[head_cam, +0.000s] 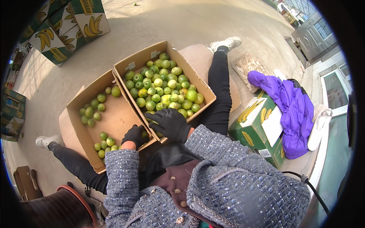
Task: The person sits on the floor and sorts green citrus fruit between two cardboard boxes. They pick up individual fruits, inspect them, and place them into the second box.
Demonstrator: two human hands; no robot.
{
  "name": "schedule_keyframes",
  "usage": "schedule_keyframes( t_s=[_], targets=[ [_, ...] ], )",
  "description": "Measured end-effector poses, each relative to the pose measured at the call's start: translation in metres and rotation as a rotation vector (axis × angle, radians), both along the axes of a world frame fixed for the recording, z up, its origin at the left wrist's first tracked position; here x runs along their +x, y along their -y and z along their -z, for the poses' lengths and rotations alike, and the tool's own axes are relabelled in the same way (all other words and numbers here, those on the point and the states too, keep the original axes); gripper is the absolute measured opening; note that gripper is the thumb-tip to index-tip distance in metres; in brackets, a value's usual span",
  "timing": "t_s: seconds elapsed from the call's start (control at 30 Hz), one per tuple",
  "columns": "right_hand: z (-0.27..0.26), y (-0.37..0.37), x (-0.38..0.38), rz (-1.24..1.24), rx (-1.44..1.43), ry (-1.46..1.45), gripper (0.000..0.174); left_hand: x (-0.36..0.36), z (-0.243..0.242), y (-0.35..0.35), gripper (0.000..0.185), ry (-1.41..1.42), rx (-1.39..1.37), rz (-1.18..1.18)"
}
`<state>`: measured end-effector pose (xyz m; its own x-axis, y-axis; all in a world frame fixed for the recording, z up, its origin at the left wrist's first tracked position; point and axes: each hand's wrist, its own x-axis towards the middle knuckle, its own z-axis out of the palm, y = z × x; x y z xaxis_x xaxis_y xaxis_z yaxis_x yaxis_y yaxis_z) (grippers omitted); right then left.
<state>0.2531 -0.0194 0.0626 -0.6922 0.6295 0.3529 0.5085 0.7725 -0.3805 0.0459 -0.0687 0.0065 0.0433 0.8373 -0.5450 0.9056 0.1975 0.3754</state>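
Note:
Two open cardboard boxes stand side by side between my outstretched legs. The right box [189,59] is full of mostly green tomatoes [158,82], a few of them turning yellow-orange. Fewer green tomatoes [89,112] lie in the left box [82,139], in groups along its left side and near end. My left hand [135,136], in a black glove, is inside the left box's near right corner, close to a partly hidden tomato. My black-gloved right hand [171,124] reaches over the right box's near left corner, fingertips at the tomatoes. Its fingers hide whether it grips one.
Banana cartons [60,34] are stacked at upper left, another carton [12,114] at far left. On my right a purple jacket [296,114] drapes over a banana carton [256,125]. A brown drum-like container with an orange rim [60,208] sits at lower left.

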Motion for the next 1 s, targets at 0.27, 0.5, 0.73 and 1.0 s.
schedule_keyframes(
  t_s=[0.27, 0.5, 0.73, 1.0],
  targets=[
    [-0.018, -0.004, -0.004, -0.015, -0.162, -0.219, 0.048, -0.021, -0.044, 0.005, 0.034, 1.382, 0.226, -0.612],
    [-0.032, -0.014, -0.019, -0.217, -0.230, -0.074, 0.049, -0.010, -0.054, 0.005, 0.035, 1.407, 0.100, -0.517],
    [-0.011, -0.123, 0.010, 0.538, -0.143, -0.210, 0.045, -0.005, -0.030, -0.001, 0.043, 0.959, 0.180, -0.642],
    [0.028, -0.130, 0.022, 0.582, -0.114, -0.044, 0.038, -0.011, -0.009, 0.002, 0.046, 0.531, 0.041, -0.342]
  ],
)
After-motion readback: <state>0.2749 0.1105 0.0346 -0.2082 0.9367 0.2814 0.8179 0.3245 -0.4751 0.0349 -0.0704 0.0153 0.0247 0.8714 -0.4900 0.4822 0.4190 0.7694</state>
